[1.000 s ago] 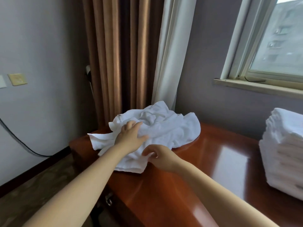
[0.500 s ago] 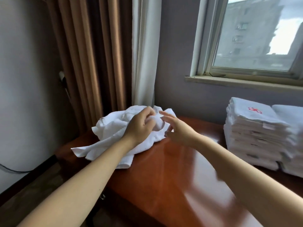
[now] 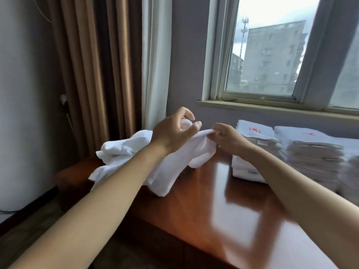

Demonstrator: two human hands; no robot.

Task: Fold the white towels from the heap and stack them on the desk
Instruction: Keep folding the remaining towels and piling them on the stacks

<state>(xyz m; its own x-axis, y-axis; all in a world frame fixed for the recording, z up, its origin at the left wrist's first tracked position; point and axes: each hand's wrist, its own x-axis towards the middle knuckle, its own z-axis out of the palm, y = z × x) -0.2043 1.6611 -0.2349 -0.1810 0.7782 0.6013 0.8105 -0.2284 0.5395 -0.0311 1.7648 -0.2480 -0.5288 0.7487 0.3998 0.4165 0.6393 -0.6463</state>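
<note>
While both arms reach forward, two hands lift a white towel (image 3: 175, 164) above the desk (image 3: 223, 210).
Left hand (image 3: 171, 133) and right hand (image 3: 227, 137) pinch its top edge; heap (image 3: 120, 154) behind, folded stacks (image 3: 272, 150) right.
</note>
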